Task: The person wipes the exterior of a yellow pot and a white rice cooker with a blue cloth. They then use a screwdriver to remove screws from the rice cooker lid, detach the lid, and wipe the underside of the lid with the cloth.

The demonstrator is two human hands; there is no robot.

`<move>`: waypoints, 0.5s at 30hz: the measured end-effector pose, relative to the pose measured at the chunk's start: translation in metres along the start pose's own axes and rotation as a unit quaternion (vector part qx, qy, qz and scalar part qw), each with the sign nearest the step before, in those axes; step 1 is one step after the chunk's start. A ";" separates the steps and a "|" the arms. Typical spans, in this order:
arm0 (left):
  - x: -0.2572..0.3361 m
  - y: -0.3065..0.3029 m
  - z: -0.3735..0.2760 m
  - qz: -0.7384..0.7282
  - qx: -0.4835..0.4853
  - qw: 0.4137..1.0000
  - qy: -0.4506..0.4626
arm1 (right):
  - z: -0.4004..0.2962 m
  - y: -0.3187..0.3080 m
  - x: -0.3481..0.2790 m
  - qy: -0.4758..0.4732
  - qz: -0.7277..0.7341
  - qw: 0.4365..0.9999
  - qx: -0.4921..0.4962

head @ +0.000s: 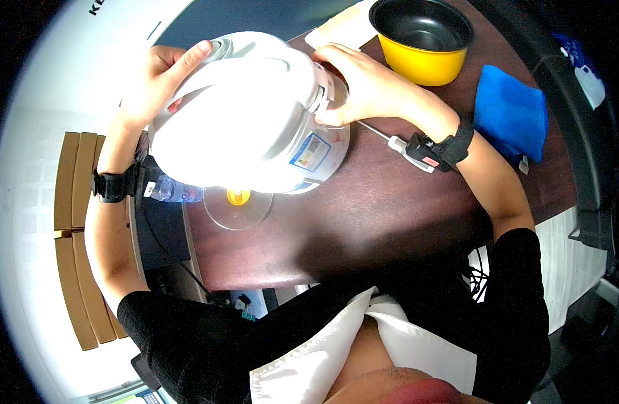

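A white rounded appliance, seemingly an electric cooker (238,121), is tilted over the far left part of the dark wooden table (390,197). On its far left side my left hand (160,81) grips the handle area, the thumb lying along the top. My right hand (355,86) holds the opposite side near the latch, fingers and thumb spread around the edge. A sticker bearing writing is on the body. To the right stands a yellow pot with a dark inside (423,60). The cooker's underside is hidden.
A glass lid with a yellow knob (238,207) lies left, beside a clear plastic bottle (175,191). A blue cloth (511,113) lies at the right. A white-handled utensil (410,154) lies beneath my right wrist. Pale paper (342,25) is at the back; brown cardboard boxes (82,182) stand left.
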State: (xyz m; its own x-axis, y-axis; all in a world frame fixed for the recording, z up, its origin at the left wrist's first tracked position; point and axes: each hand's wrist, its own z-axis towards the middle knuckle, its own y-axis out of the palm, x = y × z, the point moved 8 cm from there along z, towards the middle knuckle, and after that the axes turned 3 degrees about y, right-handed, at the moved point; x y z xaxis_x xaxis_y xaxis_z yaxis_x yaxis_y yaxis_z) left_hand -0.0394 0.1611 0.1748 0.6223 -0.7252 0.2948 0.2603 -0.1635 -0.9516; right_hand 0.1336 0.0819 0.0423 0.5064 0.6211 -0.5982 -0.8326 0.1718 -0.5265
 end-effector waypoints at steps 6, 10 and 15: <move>0.002 0.022 -0.002 -0.080 -0.093 0.992 0.035 | -0.007 -0.002 0.007 -0.037 -0.002 0.997 0.073; -0.022 0.041 -0.011 -0.083 -0.137 0.986 0.049 | -0.010 0.001 0.007 -0.006 0.005 0.999 0.047; -0.025 0.049 -0.011 -0.067 -0.137 0.988 0.024 | -0.006 -0.004 0.005 -0.014 -0.017 1.000 0.018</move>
State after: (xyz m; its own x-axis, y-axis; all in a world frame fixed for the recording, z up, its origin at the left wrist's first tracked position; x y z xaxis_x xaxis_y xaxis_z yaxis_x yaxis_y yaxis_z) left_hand -0.0504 0.1643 0.1195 0.5588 -0.7140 0.4219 0.1243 -0.4309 -0.8938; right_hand 0.1407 0.0795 0.0378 0.5280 0.6359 -0.5630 -0.8232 0.2202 -0.5233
